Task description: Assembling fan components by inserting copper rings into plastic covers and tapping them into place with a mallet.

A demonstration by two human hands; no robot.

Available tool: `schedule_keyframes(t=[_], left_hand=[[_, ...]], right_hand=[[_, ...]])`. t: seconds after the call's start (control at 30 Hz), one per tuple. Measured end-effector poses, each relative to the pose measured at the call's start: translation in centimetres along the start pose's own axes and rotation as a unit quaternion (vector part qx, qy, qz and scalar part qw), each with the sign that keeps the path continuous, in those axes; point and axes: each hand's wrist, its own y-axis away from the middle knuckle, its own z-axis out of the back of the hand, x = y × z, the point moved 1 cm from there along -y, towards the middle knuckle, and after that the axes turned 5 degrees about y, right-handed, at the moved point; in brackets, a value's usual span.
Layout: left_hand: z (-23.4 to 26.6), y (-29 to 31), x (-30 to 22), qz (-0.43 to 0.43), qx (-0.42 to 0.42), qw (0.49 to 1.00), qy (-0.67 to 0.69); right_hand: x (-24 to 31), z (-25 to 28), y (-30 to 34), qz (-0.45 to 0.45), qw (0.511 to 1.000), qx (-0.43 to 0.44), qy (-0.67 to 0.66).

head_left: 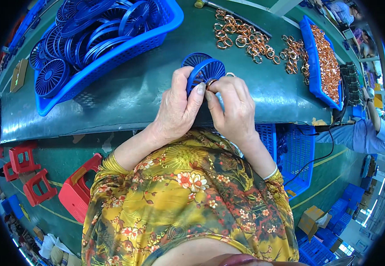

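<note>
My left hand [177, 103] is closed around a blue plastic spool [210, 70] with spoked round ends, held just above the table's near side. At the spool's near edge, my right hand [234, 104] pinches a copper-coloured ring [210, 83] between thumb and fingers. The ring touches the spool beside my left thumb; whether it is around the spool's middle cannot be made out. Loose copper rings [241, 35] lie in a scattered pile on the table beyond my right hand. To the far left, a blue basket [108, 64] is heaped with similar spoked blue pieces.
A blue tray [309, 57] full of small copper parts stands at the table's right end. A dark rod-handled hammer [241, 20] lies behind the rings. Red stools [75, 195] are on the floor at left, blue crates [299, 159] below the table at right. Another person [369, 128] stands at far right.
</note>
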Motion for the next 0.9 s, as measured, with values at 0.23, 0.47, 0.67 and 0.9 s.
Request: schedule_keyframes(t=[0.23, 0.47, 0.67, 0.9], left_hand=[[2.4, 0.3, -2.1, 0.161, 0.151, 0.935, 0.279], [3.1, 2.5, -1.5, 0.187, 0.193, 0.916, 0.298], [3.5, 2.8, -0.3, 0.095, 0.125, 0.978, 0.139], [3.9, 3.2, 1.2, -0.017, -0.072, 0.994, -0.076]], right_hand=[[1.4, 2.6, 0.9, 0.061, 0.994, -0.027, 0.083], [0.8, 1.9, 2.4, 0.137, 0.990, -0.002, -0.032], [0.2, 1.2, 1.2, 0.090, 0.990, 0.045, -0.100], [-3.8, 0.7, 1.0, -0.143, 0.986, 0.012, 0.089]])
